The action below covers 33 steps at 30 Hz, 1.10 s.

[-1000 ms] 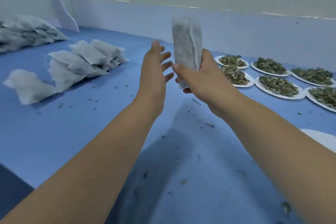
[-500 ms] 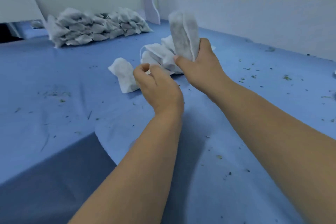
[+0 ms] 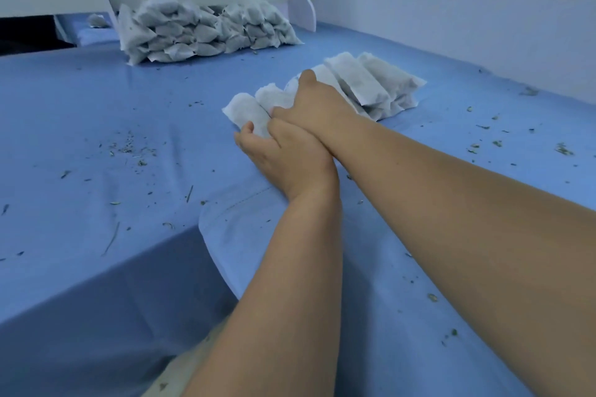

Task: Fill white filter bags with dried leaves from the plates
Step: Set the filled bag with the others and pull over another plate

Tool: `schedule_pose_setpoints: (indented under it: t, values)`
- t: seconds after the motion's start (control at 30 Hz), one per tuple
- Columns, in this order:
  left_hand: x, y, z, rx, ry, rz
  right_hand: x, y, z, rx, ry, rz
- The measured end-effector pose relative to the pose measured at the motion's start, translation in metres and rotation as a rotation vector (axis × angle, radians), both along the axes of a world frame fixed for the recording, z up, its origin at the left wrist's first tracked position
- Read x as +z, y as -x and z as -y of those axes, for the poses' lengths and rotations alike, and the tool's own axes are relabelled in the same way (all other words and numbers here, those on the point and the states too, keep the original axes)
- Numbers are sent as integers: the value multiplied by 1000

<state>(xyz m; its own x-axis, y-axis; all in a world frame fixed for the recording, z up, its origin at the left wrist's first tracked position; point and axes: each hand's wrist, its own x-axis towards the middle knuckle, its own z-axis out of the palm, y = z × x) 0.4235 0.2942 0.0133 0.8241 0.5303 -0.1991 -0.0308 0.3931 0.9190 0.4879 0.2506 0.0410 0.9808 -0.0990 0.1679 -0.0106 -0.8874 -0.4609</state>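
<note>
change: bag (image 3: 273, 96), upright a moment ago, now down in row (image 3: 371, 87), frame centre | right hand (image 3: 317, 106) on it, fingers hidden, grip cannot tell | left hand (image 3: 283, 158) pinches end bag (image 3: 245, 111) | meaning: one more filled; plates out of view

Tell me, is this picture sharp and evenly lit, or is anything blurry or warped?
Head view: soft, even, bluish light, no glare; the far stack of filled bags looks slightly soft; the wide lens makes the forearms loom large near the bottom edge.
</note>
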Motion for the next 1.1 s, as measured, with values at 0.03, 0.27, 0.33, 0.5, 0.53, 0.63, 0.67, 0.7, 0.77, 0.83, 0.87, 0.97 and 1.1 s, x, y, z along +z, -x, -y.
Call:
schedule_pose_setpoints:
  t: [0.03,0.27,0.33,0.5,0.53,0.63,0.67,0.7,0.77,0.83,0.87,0.97,1.1]
  values:
    - [0,-1,-1,-1,1,-5,1,3,1,7,6,-6]
    - [9,23,11,-117,-101,188,17,54,30,8,69,209]
    - [8,41,27,-237,-168,276,20,80,49,-3,23,249]
    - [10,99,75,-525,-338,399,21,162,106,-141,-32,277]
    - [13,113,85,-576,-351,427,23,181,119,-177,-48,297]
    - [23,159,121,-731,-377,517,30,242,156,-276,-42,354]
    - [25,177,133,-774,-386,549,32,264,167,-301,-33,359]
    - [28,196,145,-821,-392,579,34,286,180,-330,-23,360]
    - [32,235,169,-917,-395,652,37,334,204,-405,0,363]
    - [35,271,193,-1010,-437,754,36,384,228,-491,31,375]
    - [37,289,204,-1052,-474,824,34,410,238,-533,44,378]
    - [44,339,238,-1163,-554,1056,26,488,267,-660,46,392]
    - [50,416,280,-1368,-673,1227,14,585,299,-856,-4,382]
